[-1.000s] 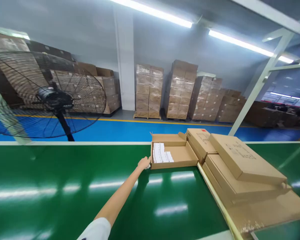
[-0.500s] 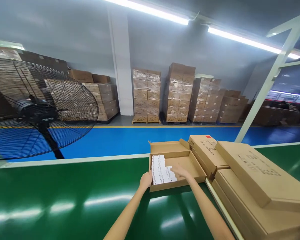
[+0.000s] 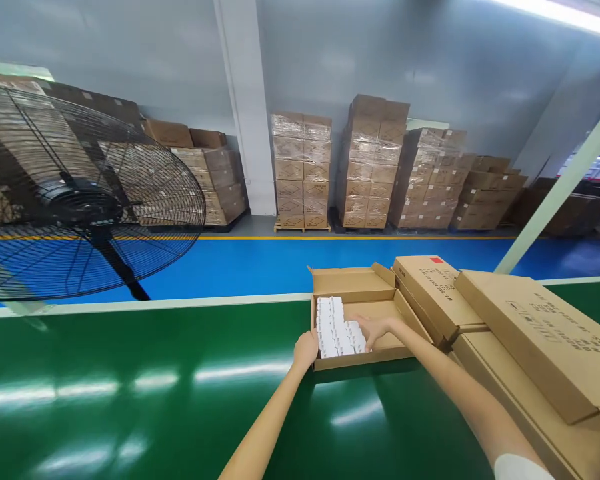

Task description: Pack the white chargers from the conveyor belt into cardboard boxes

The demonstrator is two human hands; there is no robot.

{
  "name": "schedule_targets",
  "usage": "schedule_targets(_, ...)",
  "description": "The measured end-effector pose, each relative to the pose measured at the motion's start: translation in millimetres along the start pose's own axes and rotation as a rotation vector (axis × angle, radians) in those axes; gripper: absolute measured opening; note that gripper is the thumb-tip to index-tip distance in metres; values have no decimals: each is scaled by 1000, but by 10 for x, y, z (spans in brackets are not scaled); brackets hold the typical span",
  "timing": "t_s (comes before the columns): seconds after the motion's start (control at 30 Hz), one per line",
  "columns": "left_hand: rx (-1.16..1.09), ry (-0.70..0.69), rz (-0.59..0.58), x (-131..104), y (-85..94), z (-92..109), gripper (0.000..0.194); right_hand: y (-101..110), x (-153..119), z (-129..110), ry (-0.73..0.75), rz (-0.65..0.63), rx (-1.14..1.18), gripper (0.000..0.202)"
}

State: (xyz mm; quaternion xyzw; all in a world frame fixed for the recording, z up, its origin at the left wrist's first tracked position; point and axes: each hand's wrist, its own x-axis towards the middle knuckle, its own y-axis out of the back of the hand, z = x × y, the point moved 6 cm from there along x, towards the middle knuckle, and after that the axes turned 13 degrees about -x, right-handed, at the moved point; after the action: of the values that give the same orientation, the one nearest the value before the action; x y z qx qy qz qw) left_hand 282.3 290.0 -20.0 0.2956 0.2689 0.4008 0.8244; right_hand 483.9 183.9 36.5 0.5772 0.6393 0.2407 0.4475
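Observation:
An open cardboard box (image 3: 365,362) lies on the green surface, its lid raised at the back. Rows of small white packs (image 3: 333,327) fill its left part, and bare cardboard shows on the right. My left hand (image 3: 306,348) grips the box's left wall near the front corner. Inside the box, my right hand (image 3: 375,330) has its fingers spread against the right edge of the white packs; thumb and fingers are apart.
Closed cardboard boxes (image 3: 540,333) are stacked right beside the open box. A large black fan (image 3: 85,207) stands at the left. Beyond the green surface (image 3: 130,387), wrapped carton stacks (image 3: 303,170) line the wall. A pale post (image 3: 555,193) rises at the right.
The view has shifted, so the box appears farther right and slightly higher. My right hand has come against the right side of the white packs. My left hand keeps its place on the box wall.

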Motion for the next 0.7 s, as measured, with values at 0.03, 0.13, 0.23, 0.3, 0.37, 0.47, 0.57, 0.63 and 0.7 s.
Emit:
schedule_targets(0.03,-6,-2,3,-2,2,5,30,-42,6,15,8,-82,-10,129)
schedule_targets(0.13,-27,-4,14,-4,5,15,29,-118,4,81,24,-186,23,127)
schedule_targets(0.23,-56,12,30,0,0,4,29,-185,4,171,19,-177,49,126)
schedule_targets(0.3,-76,21,38,3,-7,-8,29,-247,2,189,55,-177,76,125)
schedule_targets(0.37,-91,24,41,2,-13,-15,29,-282,-1,163,118,-155,106,122)
schedule_targets(0.47,-102,21,41,-3,-16,-15,28,-256,0,93,181,-94,84,111)
schedule_targets(0.57,-105,19,44,-11,-11,-8,28,-210,15,-2,214,-82,-12,104)
schedule_targets(0.63,-109,21,49,-17,-6,-5,28,-222,33,-47,212,-140,-92,110)
schedule_targets(0.7,-114,26,56,-24,-3,-4,28,-254,54,-56,180,-215,-171,124)
